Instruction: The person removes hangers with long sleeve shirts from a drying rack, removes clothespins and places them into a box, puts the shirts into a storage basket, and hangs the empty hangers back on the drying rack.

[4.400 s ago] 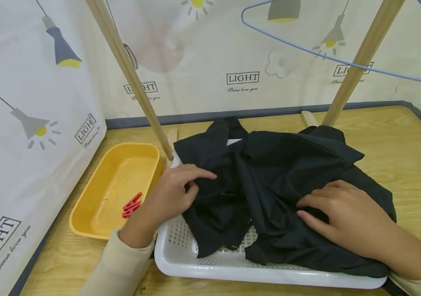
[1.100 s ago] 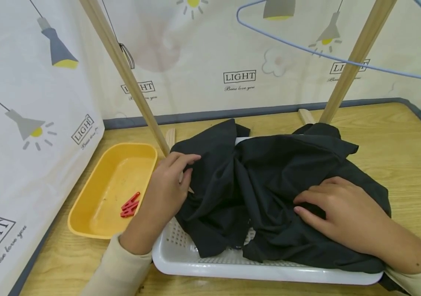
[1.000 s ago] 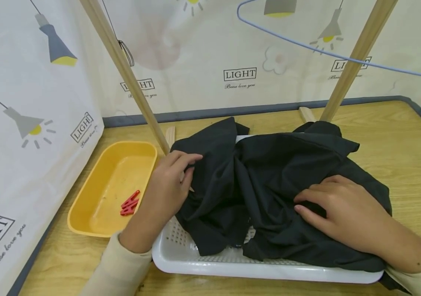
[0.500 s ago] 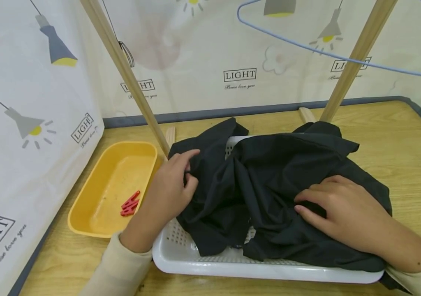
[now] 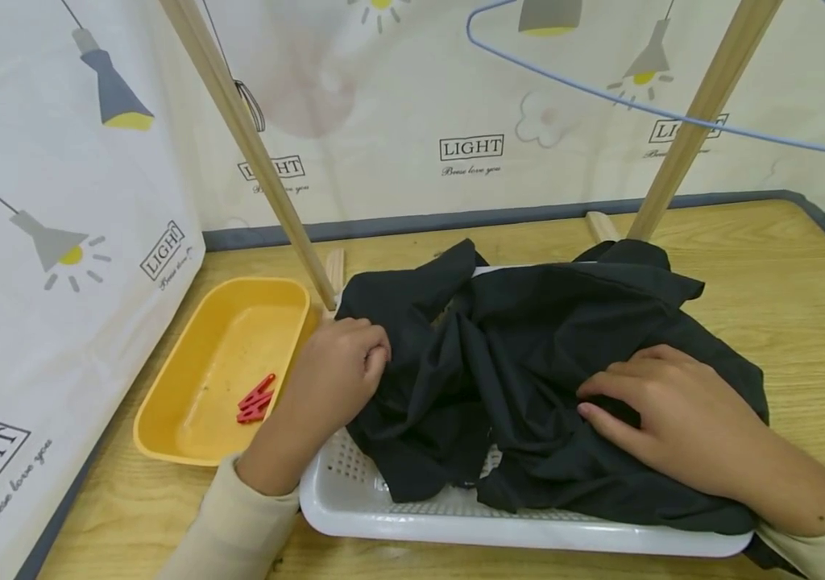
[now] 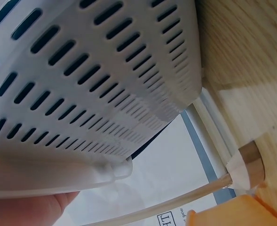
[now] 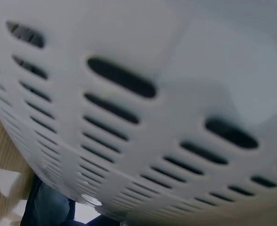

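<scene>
A crumpled black garment (image 5: pixel 550 346) lies over a white slotted basket (image 5: pixel 528 532), with parts draping past the far rim. At the basket's left side my left hand (image 5: pixel 333 379) has its fingers curled, thumb against them, and grips the garment's left edge. In the left wrist view, fingertips (image 6: pixel 30 209) show below the basket rim. On the garment's right part my right hand (image 5: pixel 681 419) rests palm down, its fingers loosely bent, a gap between thumb and forefinger. Only the slotted basket wall (image 7: pixel 143 117) and some dark cloth appear in the right wrist view; that hand is hidden there.
A yellow tub (image 5: pixel 224 322) with red clothespins (image 5: pixel 256 399) stands left of the basket. Two wooden poles (image 5: pixel 260 169) rise behind it. A blue hanger (image 5: pixel 601 97) hangs above. Printed cloth (image 5: pixel 383 185) borders the wooden table (image 5: pixel 782 266) at the back and left.
My left hand has curled its fingers, extended in the earlier frames. The garment's left part has shifted and refolded, its upper flap now further right and lower. My right hand has stayed still.
</scene>
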`<act>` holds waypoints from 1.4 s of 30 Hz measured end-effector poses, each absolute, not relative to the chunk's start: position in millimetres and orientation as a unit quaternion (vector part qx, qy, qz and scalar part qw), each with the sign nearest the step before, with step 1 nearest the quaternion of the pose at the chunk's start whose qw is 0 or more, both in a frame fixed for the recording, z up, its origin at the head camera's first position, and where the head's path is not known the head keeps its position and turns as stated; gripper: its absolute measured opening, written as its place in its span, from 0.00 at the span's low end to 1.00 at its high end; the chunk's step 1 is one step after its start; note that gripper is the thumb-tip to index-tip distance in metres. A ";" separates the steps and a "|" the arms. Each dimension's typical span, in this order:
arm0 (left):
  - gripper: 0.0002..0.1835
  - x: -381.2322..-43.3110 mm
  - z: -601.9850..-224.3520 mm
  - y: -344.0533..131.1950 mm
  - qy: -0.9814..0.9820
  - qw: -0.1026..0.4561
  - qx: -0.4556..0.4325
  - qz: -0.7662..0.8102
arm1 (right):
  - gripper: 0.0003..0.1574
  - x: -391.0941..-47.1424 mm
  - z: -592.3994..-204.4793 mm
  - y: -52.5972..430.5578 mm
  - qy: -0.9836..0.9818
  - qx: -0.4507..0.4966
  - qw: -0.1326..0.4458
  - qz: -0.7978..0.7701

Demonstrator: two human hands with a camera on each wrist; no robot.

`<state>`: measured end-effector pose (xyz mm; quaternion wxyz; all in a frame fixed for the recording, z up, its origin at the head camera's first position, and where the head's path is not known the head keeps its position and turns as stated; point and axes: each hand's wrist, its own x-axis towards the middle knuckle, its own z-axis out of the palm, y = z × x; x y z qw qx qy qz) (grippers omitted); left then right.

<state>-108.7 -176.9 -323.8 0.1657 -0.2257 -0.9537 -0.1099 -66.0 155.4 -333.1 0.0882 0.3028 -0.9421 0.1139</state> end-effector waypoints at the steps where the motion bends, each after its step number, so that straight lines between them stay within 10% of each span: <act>1: 0.12 -108.8 -323.9 -176.9 -0.953 0.167 -0.228 -0.108 | 0.07 -66.1 -333.0 155.3 -0.942 0.303 0.089 0.113; 33: 0.16 -107.2 -323.5 -178.0 -0.892 0.145 -0.406 -0.133 | 0.07 -66.4 -332.7 155.3 -0.941 0.305 0.087 0.116; 42: 0.17 -97.6 -313.6 -176.4 -0.880 0.059 -0.431 -0.193 | 0.06 -65.8 -332.3 155.5 -0.942 0.300 0.089 0.119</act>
